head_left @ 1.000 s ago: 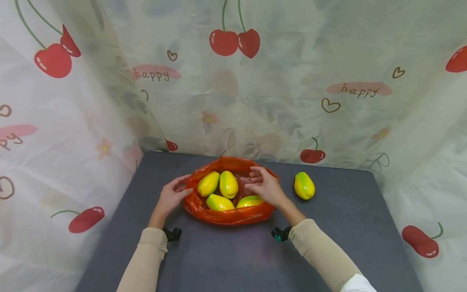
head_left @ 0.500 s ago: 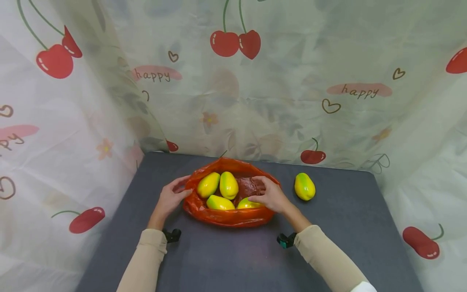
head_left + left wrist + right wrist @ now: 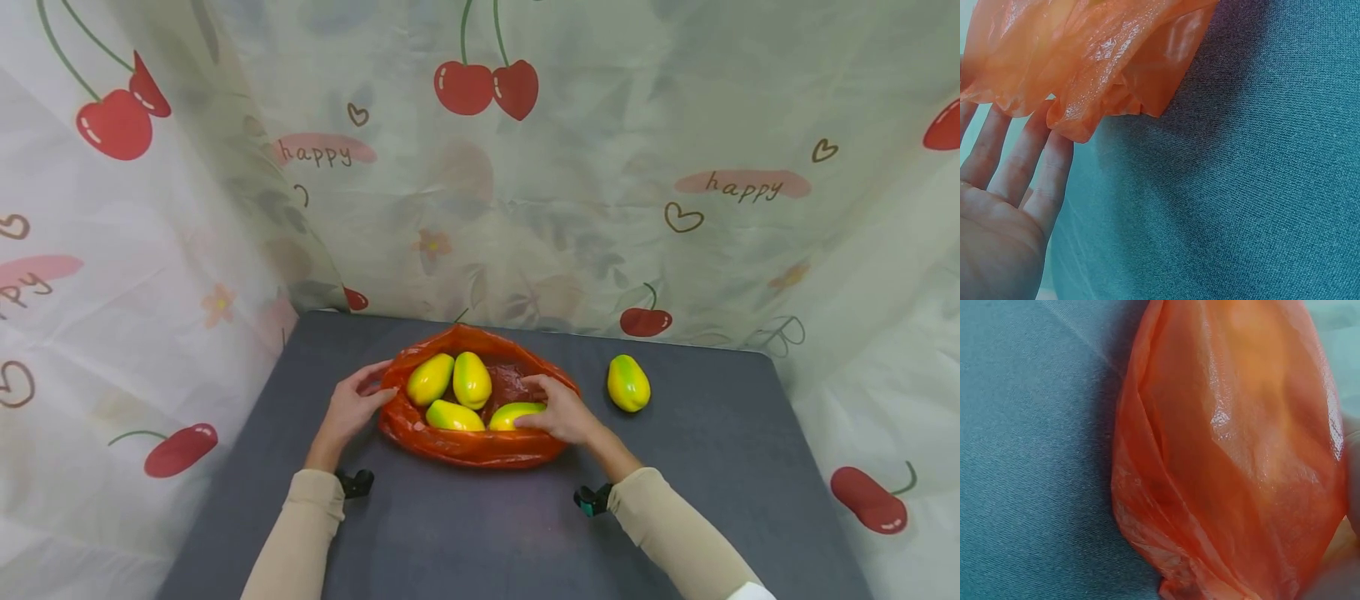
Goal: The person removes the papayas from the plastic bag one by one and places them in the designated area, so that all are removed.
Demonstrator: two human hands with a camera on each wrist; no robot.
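An orange-red plastic bag (image 3: pixel 480 454) stands open-mouthed on the dark table, with several yellow-green papayas (image 3: pixel 453 415) inside. At its left rim is my left hand (image 3: pixel 352 408); its spread, mostly straight fingers touch the plastic, as the left wrist view shows. My right hand (image 3: pixel 566 412) reaches over the right rim with curled fingers, thumb and fingers around the right end of one papaya (image 3: pixel 510 414). In the right wrist view the bag's side (image 3: pixel 1222 456) hides most of that hand. Another papaya (image 3: pixel 628 383) lies on the table, right of the bag.
The grey table (image 3: pixel 450 533) extends in front of the bag and to both sides. A printed curtain (image 3: pixel 562 150) with cherries hangs behind and along both sides. The bag sits close to the table's back edge.
My right hand has come down from above the bag's inside and moved right, to the papaya's end. The left hand has stayed at the bag's rim.
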